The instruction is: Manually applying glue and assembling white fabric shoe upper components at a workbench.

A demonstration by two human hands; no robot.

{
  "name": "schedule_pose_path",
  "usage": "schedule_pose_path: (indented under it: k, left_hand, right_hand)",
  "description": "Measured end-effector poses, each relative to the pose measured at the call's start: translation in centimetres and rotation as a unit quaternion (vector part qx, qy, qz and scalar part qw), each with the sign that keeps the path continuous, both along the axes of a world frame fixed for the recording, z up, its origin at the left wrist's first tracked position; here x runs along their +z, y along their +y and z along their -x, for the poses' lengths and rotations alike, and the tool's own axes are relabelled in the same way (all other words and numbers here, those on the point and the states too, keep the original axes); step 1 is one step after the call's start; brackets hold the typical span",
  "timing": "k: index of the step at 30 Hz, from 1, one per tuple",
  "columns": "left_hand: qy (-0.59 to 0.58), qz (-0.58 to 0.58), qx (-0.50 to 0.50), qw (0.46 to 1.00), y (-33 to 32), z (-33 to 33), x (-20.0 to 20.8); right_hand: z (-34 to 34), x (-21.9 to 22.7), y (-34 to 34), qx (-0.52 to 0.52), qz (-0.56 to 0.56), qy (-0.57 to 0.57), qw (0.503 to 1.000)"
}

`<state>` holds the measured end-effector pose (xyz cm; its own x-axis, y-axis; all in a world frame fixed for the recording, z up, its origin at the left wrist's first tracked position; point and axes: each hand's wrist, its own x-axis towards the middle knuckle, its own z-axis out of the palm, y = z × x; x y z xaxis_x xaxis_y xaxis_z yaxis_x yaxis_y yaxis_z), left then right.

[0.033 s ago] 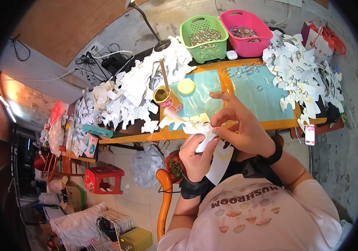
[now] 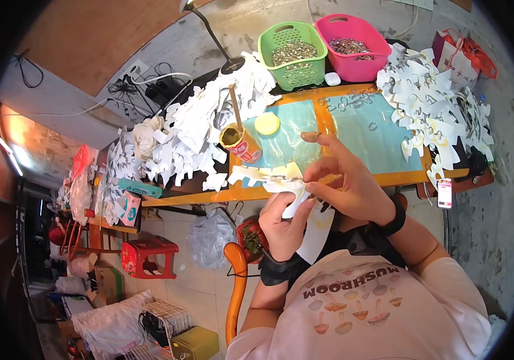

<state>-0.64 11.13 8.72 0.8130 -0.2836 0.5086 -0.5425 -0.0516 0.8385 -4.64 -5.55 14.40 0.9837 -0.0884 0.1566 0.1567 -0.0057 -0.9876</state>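
Note:
My left hand (image 2: pixel 282 227) is closed on a limp white cut-out piece (image 2: pixel 296 193) with yellowish edges, held just off the table's front edge. My right hand (image 2: pixel 353 187) pinches the piece's upper edge between thumb and a fingertip, its index finger raised. Whether something small sits in that pinch cannot be made out. A white strip (image 2: pixel 316 235) hangs below the hands over my lap. Beyond the left hand stands an open tin (image 2: pixel 250 150) of brownish paste with a stick (image 2: pixel 235 108) in it, beside a round yellow lid (image 2: pixel 267 124).
Light blue mats (image 2: pixel 293 135) cover the orange-edged table (image 2: pixel 209 197); several metal rings (image 2: pixel 344 101) lie there. White pieces are heaped left (image 2: pixel 191 132) and right (image 2: pixel 419 90). A green basket (image 2: pixel 305 75) and a pink basket (image 2: pixel 362 67) hold small metal parts. A phone (image 2: pixel 444 193) stands at the right.
The left end of the white piece, blurred and raised toward the tin before, now lies lower and sharper. Both hands keep nearly the same place and grip.

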Motion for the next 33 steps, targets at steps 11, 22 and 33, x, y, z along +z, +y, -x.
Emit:
schedule_pose_path:
  k: [11,22,33]
  left_hand:
    - [0.045,0.003,-0.026,0.999,-0.8,0.4,-1.2]
    - [0.201,0.034,-0.049,0.978,-1.4,0.4,0.0]
    - [0.166,0.122,-0.014,0.979,-1.4,-0.1,-0.4]
  right_hand:
    - [0.3,-2.9,1.3,-0.075,-0.128,-0.057,0.987]
    - [-0.4,-4.9,1.7,-0.059,-0.056,-0.104,0.991]
    - [-0.2,-3.8,-0.1,-0.067,-0.056,-0.027,0.996]
